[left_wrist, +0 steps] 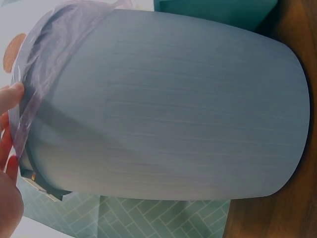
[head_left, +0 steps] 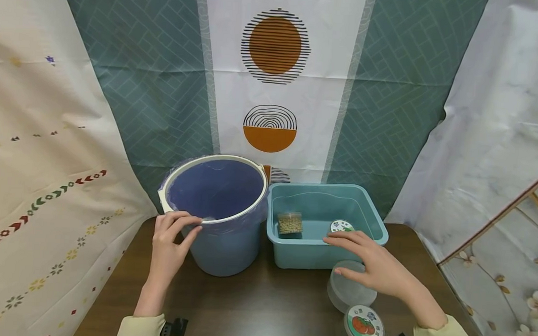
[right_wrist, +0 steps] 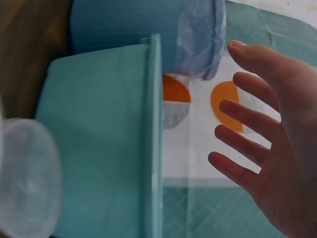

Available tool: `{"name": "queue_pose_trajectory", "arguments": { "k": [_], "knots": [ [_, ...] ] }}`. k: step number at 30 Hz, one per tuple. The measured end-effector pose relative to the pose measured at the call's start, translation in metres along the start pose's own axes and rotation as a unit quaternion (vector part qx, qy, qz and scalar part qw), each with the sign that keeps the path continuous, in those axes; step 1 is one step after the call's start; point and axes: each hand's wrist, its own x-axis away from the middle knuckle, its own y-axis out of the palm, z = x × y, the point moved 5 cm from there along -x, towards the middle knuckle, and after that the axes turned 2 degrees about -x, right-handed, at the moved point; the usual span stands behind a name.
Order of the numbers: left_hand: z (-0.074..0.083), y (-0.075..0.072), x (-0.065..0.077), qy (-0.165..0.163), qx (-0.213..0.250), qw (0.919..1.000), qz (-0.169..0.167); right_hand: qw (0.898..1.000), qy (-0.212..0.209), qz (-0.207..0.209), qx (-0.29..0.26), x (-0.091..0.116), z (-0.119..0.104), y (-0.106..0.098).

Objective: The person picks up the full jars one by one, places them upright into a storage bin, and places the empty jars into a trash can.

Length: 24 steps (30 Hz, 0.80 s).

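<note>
Left hand (head_left: 173, 244) is at the front-left of the bin (head_left: 224, 256): thumb and fingers close together on the thin clear liner (left_wrist: 54, 54) at the white rim (head_left: 240, 216). Narrow grip; can't tell from here if film is really pinched or just touched. Bin stands upright on the brown table (head_left: 262, 318), left of the teal basin (head_left: 292, 254).

Handling, my read: bin shell is plastic, light, fairly stiff; rim is the firm place to hold. Liner is soft, slippery, easy to tear; take it at the loose fold outside the rim, finger pads flat, no nails.

Basin: a small clear box of pale pellets (head_left: 290, 223) on the left, a round labelled lid (head_left: 341, 226) at right. Basin walls probably flex a bit; lift by the lip.

Right hand (head_left: 368, 262): fingers spread, wide, nothing in it, over the basin's front-right edge. Below it, a translucent tub (head_left: 349, 294); nearer, a tomato-labelled jar (head_left: 363, 327). Both likely smooth; grab round the sides.
</note>
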Motion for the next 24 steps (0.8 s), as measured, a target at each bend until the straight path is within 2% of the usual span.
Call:
{"name": "queue_pose_trajectory", "arguments": {
  "k": [7, 14, 19, 24],
  "knots": [
    [-0.001, 0.001, 0.0, -0.002, 0.006, 1.0, 0.002, 1.0, 0.024, -0.006, 0.018, 0.036, 0.006, 0.019],
    [-0.001, -0.001, 0.002, -0.003, 0.009, 0.9999, 0.005, 1.0, 0.004, 0.005, -0.005, 0.059, 0.002, 0.044],
    [-0.001, 0.0, 0.002, -0.005, 0.011, 0.9999, 0.006, 0.999, 0.032, -0.021, -0.01, 0.071, 0.005, 0.055],
    [-0.001, 0.0, 0.002, -0.005, 0.013, 0.9999, 0.005, 0.998, 0.046, -0.042, 0.014, 0.081, 0.007, 0.061]
  ]
}}
